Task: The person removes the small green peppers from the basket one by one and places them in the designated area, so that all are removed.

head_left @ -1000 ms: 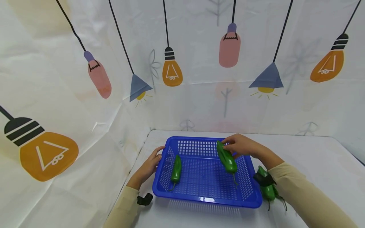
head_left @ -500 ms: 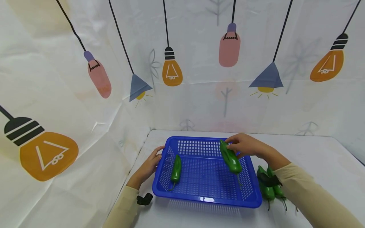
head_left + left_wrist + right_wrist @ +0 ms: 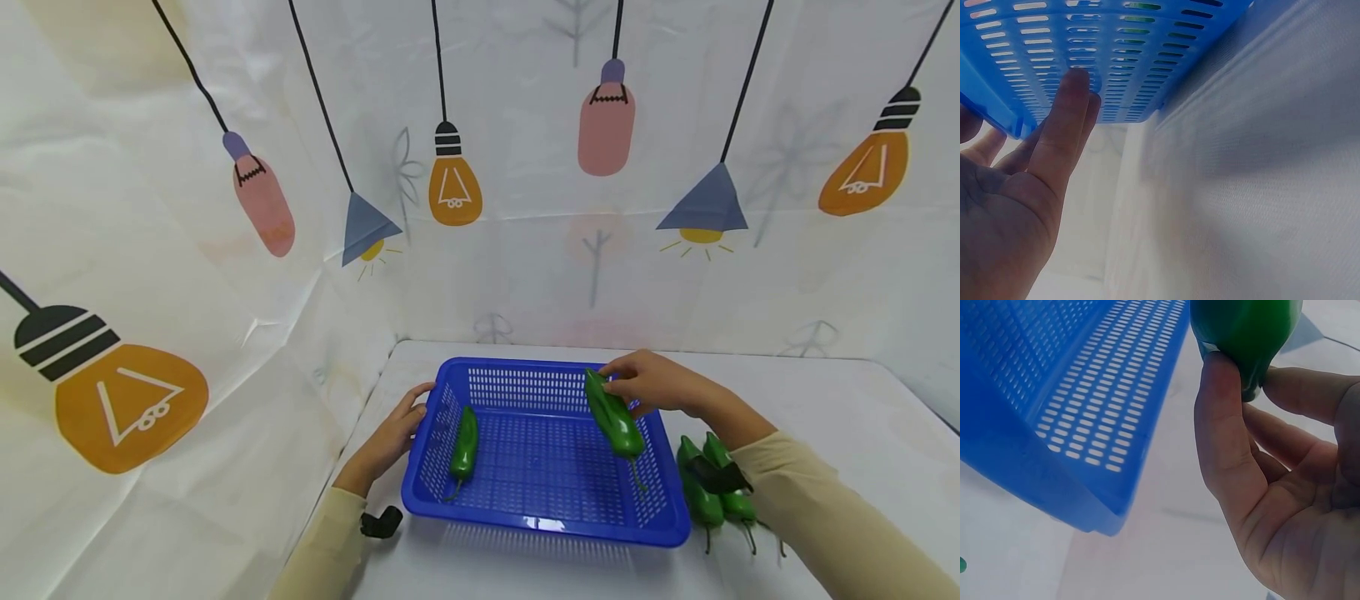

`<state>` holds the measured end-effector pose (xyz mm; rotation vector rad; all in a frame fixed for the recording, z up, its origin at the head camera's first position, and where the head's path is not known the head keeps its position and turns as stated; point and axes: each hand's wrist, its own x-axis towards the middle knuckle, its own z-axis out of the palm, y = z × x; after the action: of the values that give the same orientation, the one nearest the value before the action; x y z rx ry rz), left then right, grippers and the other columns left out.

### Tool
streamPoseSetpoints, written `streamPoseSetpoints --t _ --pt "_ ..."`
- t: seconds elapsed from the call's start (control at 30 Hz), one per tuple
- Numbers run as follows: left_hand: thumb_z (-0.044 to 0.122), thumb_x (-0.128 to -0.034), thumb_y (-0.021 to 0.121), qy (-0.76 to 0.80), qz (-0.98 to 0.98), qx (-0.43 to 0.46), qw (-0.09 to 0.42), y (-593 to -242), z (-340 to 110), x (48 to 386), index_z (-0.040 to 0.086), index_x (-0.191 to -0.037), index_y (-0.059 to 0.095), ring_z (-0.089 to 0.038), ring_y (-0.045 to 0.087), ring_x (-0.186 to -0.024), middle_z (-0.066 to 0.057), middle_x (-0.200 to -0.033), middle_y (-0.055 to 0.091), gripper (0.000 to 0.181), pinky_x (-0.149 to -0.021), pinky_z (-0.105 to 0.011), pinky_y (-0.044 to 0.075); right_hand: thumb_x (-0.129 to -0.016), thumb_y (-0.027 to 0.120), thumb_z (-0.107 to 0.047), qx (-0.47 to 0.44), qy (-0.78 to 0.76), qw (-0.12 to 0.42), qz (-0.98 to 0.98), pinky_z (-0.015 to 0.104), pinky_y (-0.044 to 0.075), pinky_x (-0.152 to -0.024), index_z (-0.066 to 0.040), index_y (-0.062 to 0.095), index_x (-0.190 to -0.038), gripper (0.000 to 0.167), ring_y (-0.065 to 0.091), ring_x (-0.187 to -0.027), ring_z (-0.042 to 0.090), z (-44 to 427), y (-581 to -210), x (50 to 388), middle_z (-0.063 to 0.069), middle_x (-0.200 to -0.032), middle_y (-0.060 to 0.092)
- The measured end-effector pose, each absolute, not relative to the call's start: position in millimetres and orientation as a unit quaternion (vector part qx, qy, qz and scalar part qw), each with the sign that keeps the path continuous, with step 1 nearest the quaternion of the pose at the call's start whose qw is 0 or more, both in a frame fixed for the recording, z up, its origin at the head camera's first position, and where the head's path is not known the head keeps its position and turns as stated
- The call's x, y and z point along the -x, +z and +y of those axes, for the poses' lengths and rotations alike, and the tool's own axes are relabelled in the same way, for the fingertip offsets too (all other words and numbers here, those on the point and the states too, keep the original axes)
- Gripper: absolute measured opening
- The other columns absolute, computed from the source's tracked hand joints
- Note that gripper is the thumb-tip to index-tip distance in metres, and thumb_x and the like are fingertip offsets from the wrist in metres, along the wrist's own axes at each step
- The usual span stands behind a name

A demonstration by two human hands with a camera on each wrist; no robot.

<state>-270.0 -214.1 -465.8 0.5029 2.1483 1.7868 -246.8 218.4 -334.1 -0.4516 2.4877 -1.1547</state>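
Observation:
My right hand (image 3: pixel 660 385) pinches a glossy green chili pepper (image 3: pixel 617 421) between thumb and fingers. The pepper hangs tilted over the right part of a blue plastic basket (image 3: pixel 546 525), stem end down. In the right wrist view the fingertips press on one end of the pepper (image 3: pixel 1244 328); the rest is cut off. Another green chili pepper (image 3: pixel 465 446) lies inside the basket along its left side. My left hand (image 3: pixel 388 446) rests at the basket's left side. From the left wrist, its fairly straight fingers (image 3: pixel 1063 134) touch the slotted outer wall (image 3: pixel 1122 69).
Several more green chili peppers (image 3: pixel 701 500) lie on the white table (image 3: pixel 840 433) just right of the basket, partly hidden by the right sleeve and a black strap (image 3: pixel 718 475). A white sheet printed with lamps (image 3: pixel 525 275) hangs behind and to the left.
My right hand has shifted to the right with the pepper, from over the basket toward its right wall. The left hand, the basket and the pepper inside stay where they were.

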Motion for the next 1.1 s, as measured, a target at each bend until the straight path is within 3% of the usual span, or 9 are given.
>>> streamPoseSetpoints --t 0.47,0.73,0.93,1.1 --pt "0.026 -0.1129 0.028 0.625 0.746 -0.173 0.152 -466 -214 271 0.018 -0.16 0.02 -0.035 0.06 -0.118 -0.023 -0.137 0.054 0.048 -0.098 -0.048 0.049 -0.103 0.058 -0.017 0.154 -0.405 0.18 0.883 0.043 0.059 -0.075 0.014 0.049 -0.14 0.049 0.069 -0.095 0.027 231 -324 242 0.021 -0.117 0.065" --pt "0.028 -0.1127 0.03 0.627 0.743 -0.178 0.15 -466 -215 270 0.017 -0.16 0.019 -0.034 0.061 -0.116 -0.024 -0.136 0.055 0.05 -0.095 -0.046 0.051 -0.104 0.056 -0.017 0.153 -0.402 0.177 0.885 0.044 0.059 -0.077 0.015 0.046 -0.141 0.05 0.062 -0.086 0.022 241 -324 240 0.014 -0.104 0.063" --pt "0.028 -0.1127 0.03 0.627 0.744 -0.177 0.149 -465 -214 269 0.018 -0.16 0.019 -0.034 0.061 -0.115 -0.024 -0.136 0.055 0.05 -0.095 -0.046 0.051 -0.104 0.057 -0.017 0.147 -0.403 0.17 0.887 0.044 0.059 -0.076 0.016 0.046 -0.141 0.051 0.067 -0.092 0.024 247 -324 239 0.018 -0.113 0.066" --pt "0.026 -0.1129 0.029 0.624 0.747 -0.175 0.148 -464 -214 269 0.017 -0.16 0.019 -0.034 0.061 -0.116 -0.024 -0.136 0.054 0.049 -0.095 -0.047 0.051 -0.104 0.057 -0.016 0.137 -0.41 0.174 0.885 0.042 0.059 -0.076 0.016 0.046 -0.141 0.05 0.068 -0.09 0.024 250 -325 240 0.014 -0.107 0.068"
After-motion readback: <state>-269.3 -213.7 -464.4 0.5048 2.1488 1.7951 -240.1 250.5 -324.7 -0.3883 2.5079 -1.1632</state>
